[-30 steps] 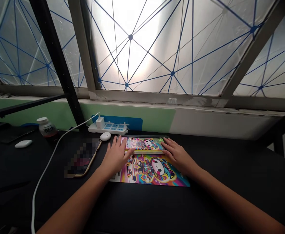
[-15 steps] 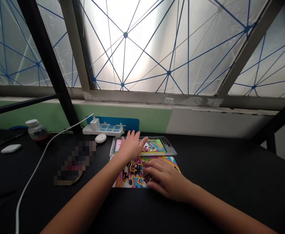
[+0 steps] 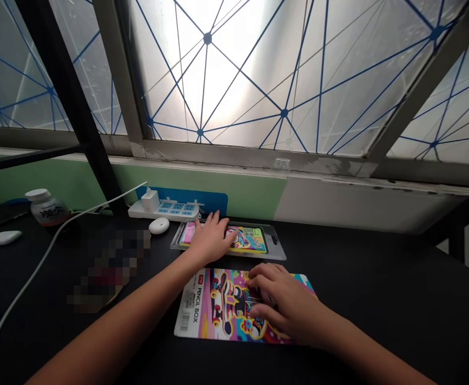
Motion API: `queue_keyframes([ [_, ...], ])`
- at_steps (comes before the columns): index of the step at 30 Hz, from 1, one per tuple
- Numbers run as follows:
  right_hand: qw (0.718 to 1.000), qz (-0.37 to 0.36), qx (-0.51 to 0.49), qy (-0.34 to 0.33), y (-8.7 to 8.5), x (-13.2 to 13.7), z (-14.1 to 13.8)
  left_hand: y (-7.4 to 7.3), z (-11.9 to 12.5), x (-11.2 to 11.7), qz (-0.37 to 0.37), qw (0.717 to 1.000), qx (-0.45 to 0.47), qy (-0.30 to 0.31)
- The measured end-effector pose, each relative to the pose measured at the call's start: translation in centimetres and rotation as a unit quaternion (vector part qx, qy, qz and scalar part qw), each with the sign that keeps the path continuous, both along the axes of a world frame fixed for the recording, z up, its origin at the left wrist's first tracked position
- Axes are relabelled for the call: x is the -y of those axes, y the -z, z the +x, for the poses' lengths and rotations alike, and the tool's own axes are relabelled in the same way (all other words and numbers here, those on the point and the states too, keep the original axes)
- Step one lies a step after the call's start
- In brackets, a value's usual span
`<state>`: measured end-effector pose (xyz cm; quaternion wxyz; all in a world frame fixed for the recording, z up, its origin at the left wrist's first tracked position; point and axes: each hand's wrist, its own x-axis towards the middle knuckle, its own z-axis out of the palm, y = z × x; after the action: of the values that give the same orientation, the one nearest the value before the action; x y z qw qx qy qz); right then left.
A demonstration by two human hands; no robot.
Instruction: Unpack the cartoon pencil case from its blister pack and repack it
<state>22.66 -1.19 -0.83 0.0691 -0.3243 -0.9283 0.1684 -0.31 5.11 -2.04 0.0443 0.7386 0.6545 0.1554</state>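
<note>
Two pieces are now set apart: the printed card (image 3: 222,307) has been drawn nearer the person within the last half second, and black counter (image 3: 358,283) is bared between it and the clear pack (image 3: 276,249) with its bright box (image 3: 252,239), so each seems free to be handled alone. The pack is covered by the left hand (image 3: 210,238), fingers spread; the card is overlain by the right hand (image 3: 284,302), fingers loosely parted. Behind, a power strip (image 3: 180,210) is backed by a wall (image 3: 254,193) under a line-patterned window (image 3: 238,96).
</note>
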Motion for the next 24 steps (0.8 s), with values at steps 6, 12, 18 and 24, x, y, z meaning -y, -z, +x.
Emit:
queue_keyframes([
  [6, 0.993, 0.085, -0.02, 0.074, 1.8, -0.4, -0.7, 0.2, -2.4, 2.2, 0.013, 0.999, -0.016, 0.042],
  [12, 0.989, 0.105, -0.044, 0.099, 1.7, 0.9, -1.5, 0.6, -3.3, 3.7, 0.023, 0.998, -0.052, 0.029],
  [18, 0.981, 0.024, -0.053, 0.187, 0.4, -1.6, 1.2, -0.1, -3.7, 4.5, -0.014, 0.997, -0.046, 0.054],
  [24, 0.964, -0.044, -0.014, 0.263, 0.3, -8.4, 8.4, -1.0, -4.0, 5.2, -0.036, 0.994, -0.039, 0.092],
])
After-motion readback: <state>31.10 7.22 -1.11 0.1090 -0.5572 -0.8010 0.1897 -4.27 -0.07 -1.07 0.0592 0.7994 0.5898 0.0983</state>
